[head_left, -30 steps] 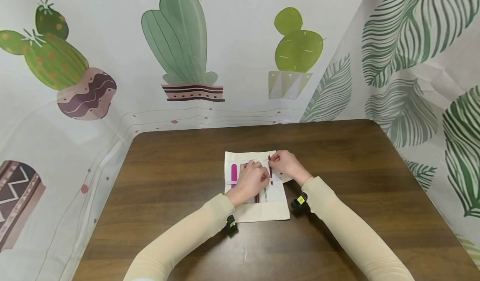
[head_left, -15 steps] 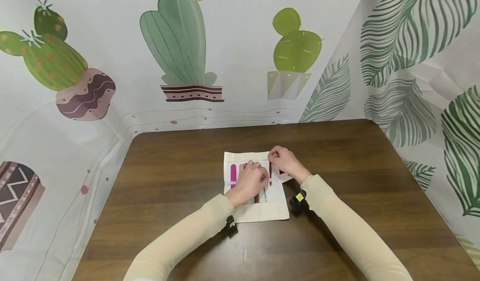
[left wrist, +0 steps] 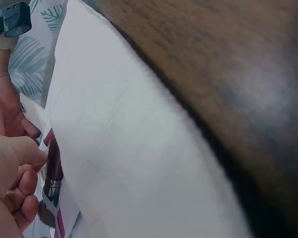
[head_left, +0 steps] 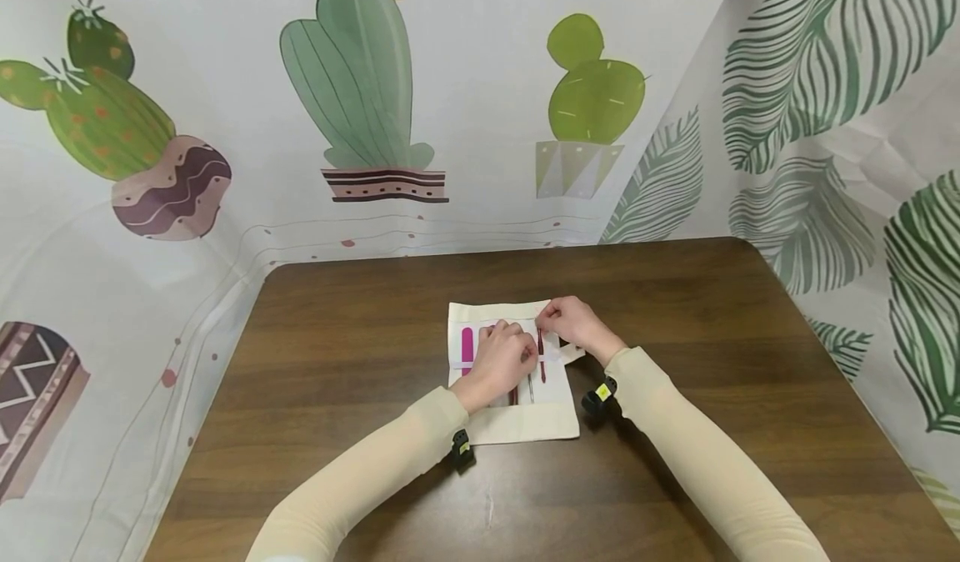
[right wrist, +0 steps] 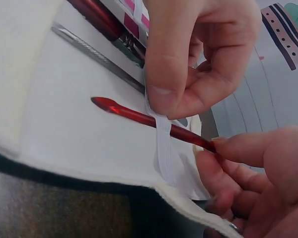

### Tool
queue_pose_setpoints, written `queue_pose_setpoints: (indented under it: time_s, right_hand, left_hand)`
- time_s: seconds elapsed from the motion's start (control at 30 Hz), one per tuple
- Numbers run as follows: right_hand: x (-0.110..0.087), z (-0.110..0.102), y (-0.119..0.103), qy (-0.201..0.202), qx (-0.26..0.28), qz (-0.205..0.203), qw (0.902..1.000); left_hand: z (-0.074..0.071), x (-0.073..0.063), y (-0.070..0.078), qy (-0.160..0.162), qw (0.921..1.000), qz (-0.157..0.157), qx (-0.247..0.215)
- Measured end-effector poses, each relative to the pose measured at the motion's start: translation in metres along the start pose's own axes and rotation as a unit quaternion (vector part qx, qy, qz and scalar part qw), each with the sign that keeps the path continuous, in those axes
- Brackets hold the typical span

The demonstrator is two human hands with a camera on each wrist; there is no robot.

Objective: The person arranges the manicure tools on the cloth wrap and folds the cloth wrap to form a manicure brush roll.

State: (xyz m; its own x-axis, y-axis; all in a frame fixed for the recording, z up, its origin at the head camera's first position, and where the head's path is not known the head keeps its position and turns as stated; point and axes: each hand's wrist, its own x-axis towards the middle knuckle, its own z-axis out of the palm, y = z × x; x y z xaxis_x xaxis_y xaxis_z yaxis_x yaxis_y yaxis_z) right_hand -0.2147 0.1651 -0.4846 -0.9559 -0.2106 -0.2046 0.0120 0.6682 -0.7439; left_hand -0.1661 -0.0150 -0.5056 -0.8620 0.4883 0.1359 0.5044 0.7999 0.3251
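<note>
A cream fabric tool case (head_left: pixel 525 425) lies unfolded on the table. My right hand (head_left: pixel 573 320) pinches the far end of a slim red stick (right wrist: pixel 134 115) with a flattened, pointed tip. This stick passes beneath the white elastic strap (right wrist: pixel 163 148), its tip toward the near pocket. Over the middle of the case, my left hand (head_left: pixel 501 358) pinches the strap between thumb and index finger, beside the stick. A silver metal tool (right wrist: pixel 97 57) and a dark red-handled tool (right wrist: pixel 99 19) lie alongside. In the left wrist view, a brush (left wrist: pixel 53 186) shows beyond the case's cloth.
A magenta strip-shaped tool (head_left: pixel 467 347) sits under the strap at the case's left. A small cream flap (head_left: pixel 572 353) sticks out on the right. The brown wooden table (head_left: pixel 337 337) extends around the case, with a printed cloth backdrop (head_left: pixel 480 128) behind.
The red stick has slid toward the near side through the strap, its tip now lower on the case. My right hand moved away slightly, then back. My left hand stays put.
</note>
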Motion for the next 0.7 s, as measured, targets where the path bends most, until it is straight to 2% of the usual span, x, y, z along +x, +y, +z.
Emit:
queue_pose_setpoints:
  time_s: [0.23, 0.47, 0.7]
  right_hand:
    - [-0.0031, 0.0006, 0.0010, -0.017, -0.024, 0.003, 0.9996]
    - [-0.0054, 0.0026, 0.0035, -0.043, -0.040, 0.016, 0.9981]
    - [-0.0063, 0.0036, 0.0033, -0.043, -0.048, 0.013, 0.9979]
  left_hand:
    - [0.0004, -0.0004, -0.0006, -0.008, 0.9999, -0.006, -0.012]
    - [-0.0017, -0.0015, 0.0002, 0.002, 1.0000, -0.003, -0.004]
    - [-0.0013, -0.0020, 0.0002, 0.006, 1.0000, -0.002, -0.006]
